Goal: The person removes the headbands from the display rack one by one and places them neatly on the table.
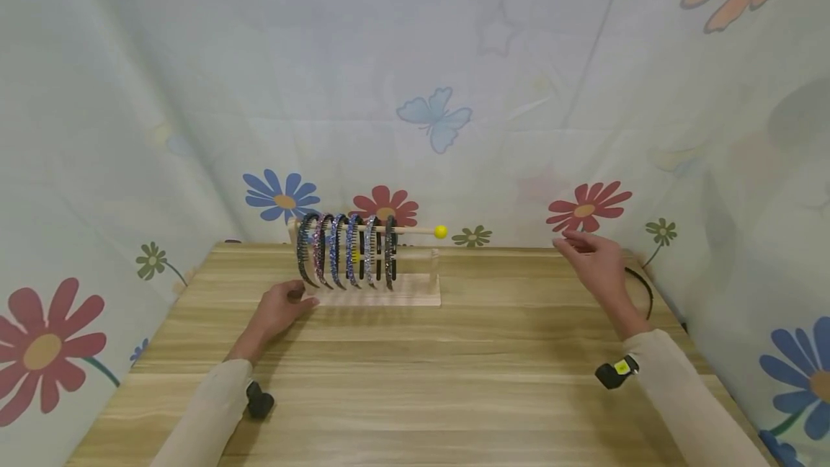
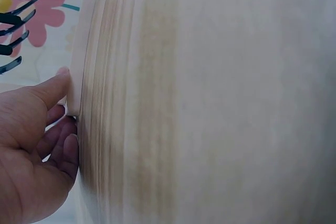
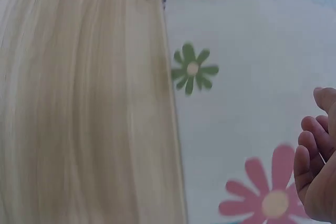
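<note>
A wooden stand (image 1: 415,300) is near the back of the table. Several headbands with glittery bands and comb teeth hang in a row on its upper rod, among them a blue headband (image 1: 334,254) and a pinkish headband (image 1: 318,251). My left hand (image 1: 279,310) holds the left end of the stand's base. In the left wrist view, the thumb of that left hand (image 2: 31,150) lies on the base's edge with the fingers bent at its end. Off to the right, my right hand (image 1: 593,265) hovers over the table, fingers loosely bent, holding nothing.
A dark, thin headband (image 1: 642,287) lies at the table's right edge, partly behind the right forearm. The rod's right end carries a yellow ball (image 1: 441,232). Behind the wood-grain table (image 1: 415,395) hangs a flowered cloth (image 1: 363,78).
</note>
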Action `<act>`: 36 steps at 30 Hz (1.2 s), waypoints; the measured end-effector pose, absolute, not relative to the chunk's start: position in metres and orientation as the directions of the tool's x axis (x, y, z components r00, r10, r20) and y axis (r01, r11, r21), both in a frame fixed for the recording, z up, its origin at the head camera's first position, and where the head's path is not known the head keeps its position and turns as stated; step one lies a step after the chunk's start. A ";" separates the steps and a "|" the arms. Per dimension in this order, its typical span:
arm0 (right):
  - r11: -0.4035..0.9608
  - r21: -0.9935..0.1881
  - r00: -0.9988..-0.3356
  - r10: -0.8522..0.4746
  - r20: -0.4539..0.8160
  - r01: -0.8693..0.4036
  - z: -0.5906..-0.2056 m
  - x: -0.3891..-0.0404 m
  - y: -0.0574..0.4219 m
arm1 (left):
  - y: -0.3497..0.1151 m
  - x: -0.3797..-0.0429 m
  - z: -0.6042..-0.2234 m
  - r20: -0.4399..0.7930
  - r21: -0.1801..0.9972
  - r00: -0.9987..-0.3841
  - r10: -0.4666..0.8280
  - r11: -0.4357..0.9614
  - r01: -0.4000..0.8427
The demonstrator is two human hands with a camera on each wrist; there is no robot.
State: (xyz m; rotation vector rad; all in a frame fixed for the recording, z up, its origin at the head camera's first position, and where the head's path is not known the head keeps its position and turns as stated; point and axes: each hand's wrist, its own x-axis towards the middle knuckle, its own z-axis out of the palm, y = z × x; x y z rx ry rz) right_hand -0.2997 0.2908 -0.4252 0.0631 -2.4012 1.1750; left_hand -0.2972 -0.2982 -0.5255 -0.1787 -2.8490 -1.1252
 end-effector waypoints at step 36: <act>0.294 -0.829 -0.876 -0.073 0.476 -0.475 -0.409 -0.270 0.117 | -0.299 -0.296 -0.525 0.099 0.679 -0.992 0.073 0.724 0.121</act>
